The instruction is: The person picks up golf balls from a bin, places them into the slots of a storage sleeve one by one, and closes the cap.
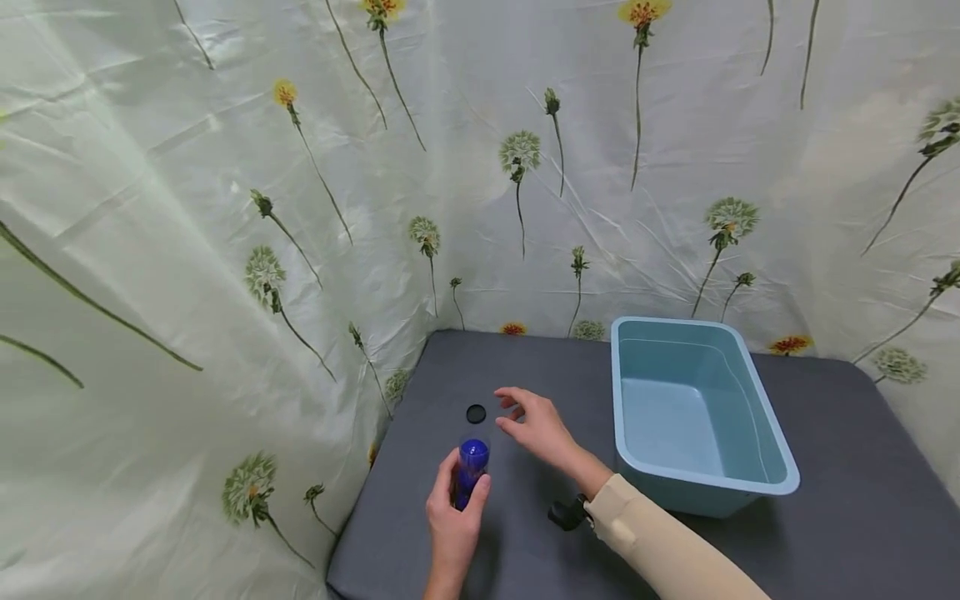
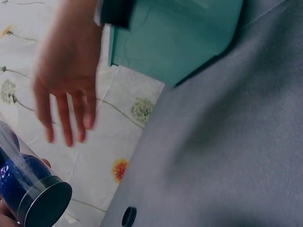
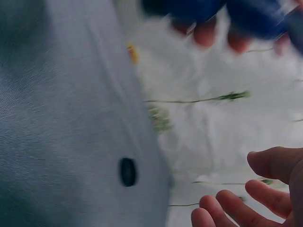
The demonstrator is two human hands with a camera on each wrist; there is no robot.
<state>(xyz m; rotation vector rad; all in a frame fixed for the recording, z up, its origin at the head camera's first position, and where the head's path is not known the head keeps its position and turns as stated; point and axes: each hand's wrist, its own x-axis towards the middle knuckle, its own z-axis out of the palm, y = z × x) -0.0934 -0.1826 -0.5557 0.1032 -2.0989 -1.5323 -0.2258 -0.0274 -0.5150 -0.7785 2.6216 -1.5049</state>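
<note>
My left hand [image 1: 453, 525] grips a clear plastic tube [image 1: 472, 475] with blue balls inside, thumb on one side and fingers on the other. In the left wrist view one end of the tube [image 2: 48, 204] has a dark cap. My right hand [image 1: 542, 427] is above the table to the right of the tube, fingers apart and slightly bent, with nothing in them. On the table, beyond the tube, lies a round black lid [image 1: 476, 414], which also shows in the right wrist view as a small dark disc [image 3: 128, 172].
A light blue plastic bin [image 1: 705, 483] stands on the dark grey table [image 1: 540, 367] to the right, beside my right forearm. Behind and to the left hangs a pale curtain [image 1: 465, 200] with printed dandelions, reaching the table's edges.
</note>
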